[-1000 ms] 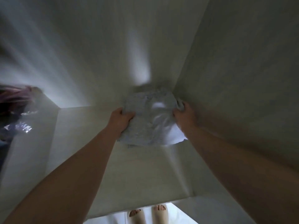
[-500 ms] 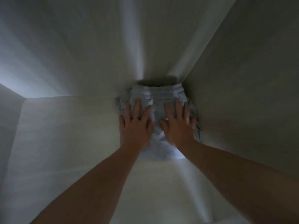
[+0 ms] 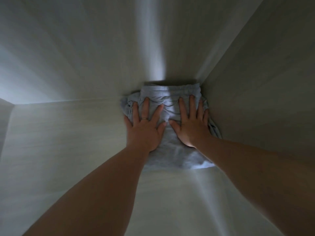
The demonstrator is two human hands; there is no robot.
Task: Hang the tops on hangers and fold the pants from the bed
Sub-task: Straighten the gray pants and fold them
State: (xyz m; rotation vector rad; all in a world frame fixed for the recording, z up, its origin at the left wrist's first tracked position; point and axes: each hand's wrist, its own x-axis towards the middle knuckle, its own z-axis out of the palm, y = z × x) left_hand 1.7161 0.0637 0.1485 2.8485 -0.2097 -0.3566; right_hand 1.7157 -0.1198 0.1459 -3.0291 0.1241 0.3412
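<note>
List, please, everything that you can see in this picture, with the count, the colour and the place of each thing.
folded pants: one, light grey-blue, on the shelf in the back right corner, waistband toward the back
shelf: one, pale off-white, under the pants
back wall: one, pale, behind the pants
right side wall: one, pale, next to the pants
left side wall: one, pale, at the far left edge
ring: one, pale metal, on a finger of the left hand
left hand: one, flat on the left part of the pants, fingers straight and spread
right hand: one, flat on the right part of the pants, fingers straight
</note>
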